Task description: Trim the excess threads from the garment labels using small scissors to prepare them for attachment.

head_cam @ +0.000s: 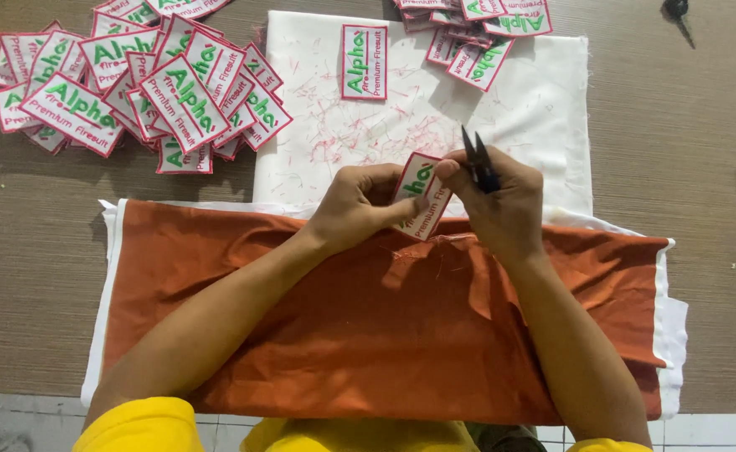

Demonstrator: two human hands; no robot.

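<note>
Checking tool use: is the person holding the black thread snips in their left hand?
No, the black thread snips sit in the right hand, while the left hand holds the patch.

Your left hand (360, 205) covers the left edge of the patch (421, 195) you hold, and your right thumb covers its upper right corner, so you see only the middle strip. Your right hand (498, 197) hides the handles of the snips (478, 159); only the two black blades show. The top edge cuts off the patch pile (477, 33) at the upper right and part of the pile (133, 75) at the upper left. A small dark thing (678, 15) at the top right is too small to tell. The orange cloth (368, 335) covers most of the white cloth (674, 335) beneath. The loose red threads (368, 134) are too fine to count.
</note>
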